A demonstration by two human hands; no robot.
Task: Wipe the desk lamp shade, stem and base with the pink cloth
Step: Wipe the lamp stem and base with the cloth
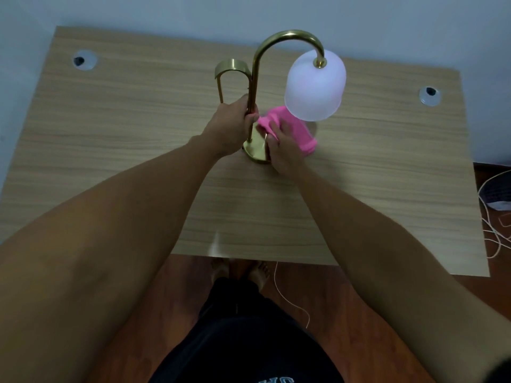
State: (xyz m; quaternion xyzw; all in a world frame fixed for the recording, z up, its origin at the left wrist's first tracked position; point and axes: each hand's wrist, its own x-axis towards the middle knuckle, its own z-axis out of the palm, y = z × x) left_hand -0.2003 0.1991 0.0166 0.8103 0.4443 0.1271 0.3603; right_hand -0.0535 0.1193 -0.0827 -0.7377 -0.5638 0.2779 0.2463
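A brass desk lamp stands mid-desk. Its curved stem (255, 64) arches over to a frosted white shade (315, 87) hanging on the right, and a brass handle loop (231, 69) sits to the left. My left hand (232, 125) is wrapped around the lower stem. My right hand (284, 150) presses the pink cloth (293, 128) against the round brass base (255, 152), just right of the stem. The shade hides part of the cloth, and my hands hide much of the base.
The wooden desk (138, 139) has two cable grommets, one at the back left (83, 60) and one at the right (429, 95). A wall runs behind the desk. White cables (495, 239) and a dark object lie on the floor at the right.
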